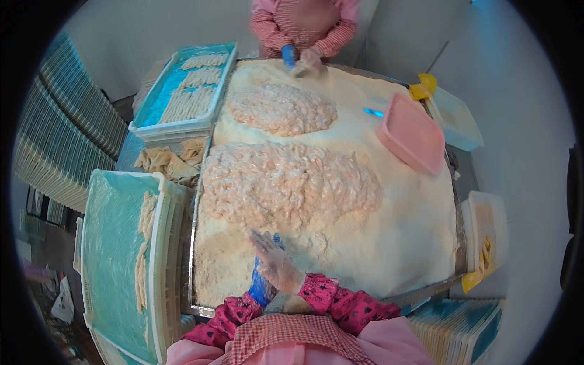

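Note:
My right hand [280,269], in a see-through glove, lies across my left hand [261,287], which wears a blue glove. The fingers of the right hand are stretched out toward the far left. Most of the left hand's palm and fingers hide behind the right one, and whether anything lies between the palms cannot be seen. Both hands are over pale crumbs [413,243] spread on a metal-rimmed table. Just beyond them sits a wide heap of wet, pale pink meat pieces [286,182], with a smaller meat heap [283,109] farther back.
At left, a lined white crate [118,255] holds breaded strips [143,243]; another lined crate [176,125] with rows of strips stands behind it. Brown cloths [167,163] lie between them. A pink basket [413,131] rests on the crumbs at right. Across the table, a co-worker's hands [304,61] handle something.

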Motion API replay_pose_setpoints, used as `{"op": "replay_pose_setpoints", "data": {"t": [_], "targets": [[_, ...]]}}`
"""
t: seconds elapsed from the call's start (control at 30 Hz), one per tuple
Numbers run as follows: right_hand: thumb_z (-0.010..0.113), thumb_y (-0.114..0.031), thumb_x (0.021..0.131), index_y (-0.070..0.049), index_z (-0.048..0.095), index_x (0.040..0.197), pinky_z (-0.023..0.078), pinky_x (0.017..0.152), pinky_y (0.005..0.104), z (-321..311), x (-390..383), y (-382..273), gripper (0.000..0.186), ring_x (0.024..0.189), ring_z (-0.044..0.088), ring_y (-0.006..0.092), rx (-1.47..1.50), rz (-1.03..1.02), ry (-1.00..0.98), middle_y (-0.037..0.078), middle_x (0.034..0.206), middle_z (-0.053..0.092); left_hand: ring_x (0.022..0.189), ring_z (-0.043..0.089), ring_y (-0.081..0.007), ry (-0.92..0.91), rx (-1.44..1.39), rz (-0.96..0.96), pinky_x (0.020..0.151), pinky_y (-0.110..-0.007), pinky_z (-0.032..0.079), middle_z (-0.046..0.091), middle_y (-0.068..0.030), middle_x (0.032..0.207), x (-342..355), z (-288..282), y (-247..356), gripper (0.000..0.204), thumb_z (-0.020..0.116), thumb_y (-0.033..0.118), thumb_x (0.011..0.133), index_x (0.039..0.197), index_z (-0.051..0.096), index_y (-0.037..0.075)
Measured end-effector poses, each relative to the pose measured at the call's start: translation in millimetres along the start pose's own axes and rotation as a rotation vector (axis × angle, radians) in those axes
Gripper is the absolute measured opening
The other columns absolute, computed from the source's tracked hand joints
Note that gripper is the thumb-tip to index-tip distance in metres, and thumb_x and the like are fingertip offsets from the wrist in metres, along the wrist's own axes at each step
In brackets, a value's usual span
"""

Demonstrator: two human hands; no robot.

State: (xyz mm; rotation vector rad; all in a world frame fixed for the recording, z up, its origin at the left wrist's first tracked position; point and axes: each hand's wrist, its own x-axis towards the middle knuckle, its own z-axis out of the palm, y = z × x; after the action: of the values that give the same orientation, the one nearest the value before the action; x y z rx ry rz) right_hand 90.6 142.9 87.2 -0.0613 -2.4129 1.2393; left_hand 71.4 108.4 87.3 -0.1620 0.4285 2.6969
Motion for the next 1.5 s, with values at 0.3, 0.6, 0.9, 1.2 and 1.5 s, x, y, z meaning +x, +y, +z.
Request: {"op": "replay_pose_setpoints", "data": {"t": [0.3, 0.6, 0.9, 1.2, 1.5], "targets": [[0.059, -0.004, 0.071, -0.006, 0.057, 0.102, 0.045, 0.077, 0.0433, -146.1, 79.0, 156.4, 0.031, 0.089, 0.056, 0.0343, -0.811, 0.205, 0.297, 0.017, 0.094, 0.059, 0.097, 0.052, -0.0216, -0.153, 0.241, -0.094, 0.078, -0.034, 0.047, 0.044, -0.0120, 0.128, 148.6, -4.7, 188.2, 0.050, 0.042, 0.043, 0.092, 0.128, 0.039, 0.009], [0.063, -0.001, 0.067, -0.005, 0.053, 0.085, 0.046, 0.067, 0.0324, -157.2, 87.4, 160.2, 0.021, 0.073, 0.056, 0.0237, -0.520, 0.328, 0.205, 0.009, 0.077, 0.056, 0.109, 0.047, -0.0236, 0.070, 1.605, -0.070, 0.097, -0.039, 0.034, 0.049, -0.0116, 0.125, 274.4, -81.6, 374.3, 0.064, 0.032, 0.055, 0.091, 0.128, 0.044, 0.005], [0.060, -0.003, 0.076, -0.005, 0.061, 0.096, 0.045, 0.080, 0.0288, -128.1, 32.2, 55.3, 0.020, 0.089, 0.058, 0.0151, 0.023, 0.383, -0.010, 0.004, 0.093, 0.063, 0.110, 0.048, -0.0184, -0.159, 1.305, 0.062, 0.098, -0.031, 0.035, 0.051, -0.0083, 0.120, 256.7, -62.4, 299.9, 0.043, 0.050, 0.032, 0.091, 0.122, 0.047, 0.003], [0.058, -0.005, 0.076, -0.004, 0.049, 0.117, 0.041, 0.087, 0.0359, -62.6, -93.1, 61.9, 0.042, 0.103, 0.052, 0.0293, -0.649, 0.335, 0.307, 0.016, 0.109, 0.053, 0.112, 0.048, -0.0325, -1.084, 1.880, -0.054, 0.096, -0.039, 0.038, 0.049, -0.0212, 0.121, 39.1, -84.2, 80.9, 0.066, 0.066, 0.031, 0.078, 0.129, 0.039, -0.002], [0.056, -0.005, 0.073, -0.007, 0.053, 0.111, 0.037, 0.093, 0.0381, -88.7, -131.8, 43.6, 0.038, 0.109, 0.048, 0.0307, -0.565, 0.476, 0.297, 0.013, 0.113, 0.054, 0.102, 0.055, -0.0293, -1.281, 2.010, 0.084, 0.087, -0.037, 0.043, 0.057, -0.0148, 0.114, 35.5, -87.9, 68.9, 0.052, 0.062, 0.020, 0.074, 0.122, 0.049, 0.006]]}}
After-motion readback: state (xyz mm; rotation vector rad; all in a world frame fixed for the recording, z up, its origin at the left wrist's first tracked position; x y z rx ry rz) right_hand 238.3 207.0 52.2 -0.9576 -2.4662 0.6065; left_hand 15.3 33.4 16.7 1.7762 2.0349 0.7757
